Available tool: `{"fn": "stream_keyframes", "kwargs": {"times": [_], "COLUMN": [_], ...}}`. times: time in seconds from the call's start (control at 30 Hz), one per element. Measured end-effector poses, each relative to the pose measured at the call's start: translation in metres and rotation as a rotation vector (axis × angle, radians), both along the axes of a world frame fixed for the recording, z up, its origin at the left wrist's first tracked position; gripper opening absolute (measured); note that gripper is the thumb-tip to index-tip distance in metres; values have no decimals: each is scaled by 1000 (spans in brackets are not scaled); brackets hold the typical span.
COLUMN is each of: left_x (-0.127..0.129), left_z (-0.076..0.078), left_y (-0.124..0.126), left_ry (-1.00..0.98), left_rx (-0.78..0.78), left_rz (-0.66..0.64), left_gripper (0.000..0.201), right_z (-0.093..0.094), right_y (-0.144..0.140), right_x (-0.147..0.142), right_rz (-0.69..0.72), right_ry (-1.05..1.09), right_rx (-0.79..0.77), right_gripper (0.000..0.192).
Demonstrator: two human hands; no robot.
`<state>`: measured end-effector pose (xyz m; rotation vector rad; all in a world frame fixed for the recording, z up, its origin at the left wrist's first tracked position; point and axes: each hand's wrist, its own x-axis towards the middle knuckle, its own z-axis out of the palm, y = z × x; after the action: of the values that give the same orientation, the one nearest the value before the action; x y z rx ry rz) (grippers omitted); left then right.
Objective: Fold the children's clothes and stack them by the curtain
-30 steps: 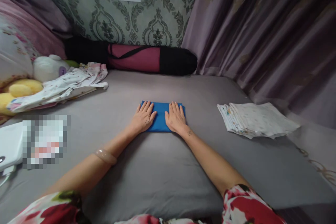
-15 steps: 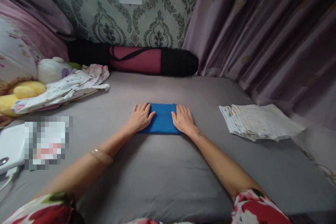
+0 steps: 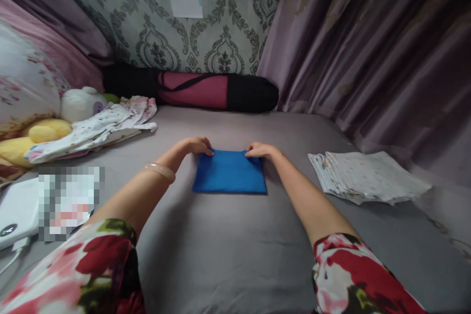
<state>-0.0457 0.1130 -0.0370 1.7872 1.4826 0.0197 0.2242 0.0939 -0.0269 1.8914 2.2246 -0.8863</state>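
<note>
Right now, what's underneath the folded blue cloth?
The blue cloth lies on the gray sheet, which shows around it. Anything else directly beneath is covered, so I can't tell. The left hand and right hand touch its far corners.

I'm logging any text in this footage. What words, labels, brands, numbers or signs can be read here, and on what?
No text can be read.
White device: marks on its dark display, too small and blurred to read.
Pixelated item beside it: unreadable.
White sheet on the wall: no lettering can be made out.
Blue cloth: no lettering visible.
</note>
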Motion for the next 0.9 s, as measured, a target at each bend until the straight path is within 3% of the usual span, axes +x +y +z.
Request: {"fn": "stream_keyframes", "kwargs": {"times": [0.23,0.43,0.57,0.7,0.8,0.9], "left_x": [-4,-15,-20,-18,-17,-20], "left_z": [12,44,76,98,89,55], "left_y": [-13,-28,-29,-32,-43,-64], "left_ry": [-82,-330,-422,-458,-375,-214], "left_rx": [-10,6,163,464,776,955], "left_rz": [14,12,-69,-177,-152,-246], "left_gripper": [42,45,48,39,32,29], "right_z": [9,36,66,86,75,40], "right_y": [-9,-20,-22,-24,-34,-58], "right_x": [9,30,41,42,39,36], "right_rz": [26,28,30,109,159,236], "right_ry": [122,401,602,671,533,317], "right_rx": [5,-8,35,233,548,763], "right_gripper": [14,23,30,28,23,28]}}
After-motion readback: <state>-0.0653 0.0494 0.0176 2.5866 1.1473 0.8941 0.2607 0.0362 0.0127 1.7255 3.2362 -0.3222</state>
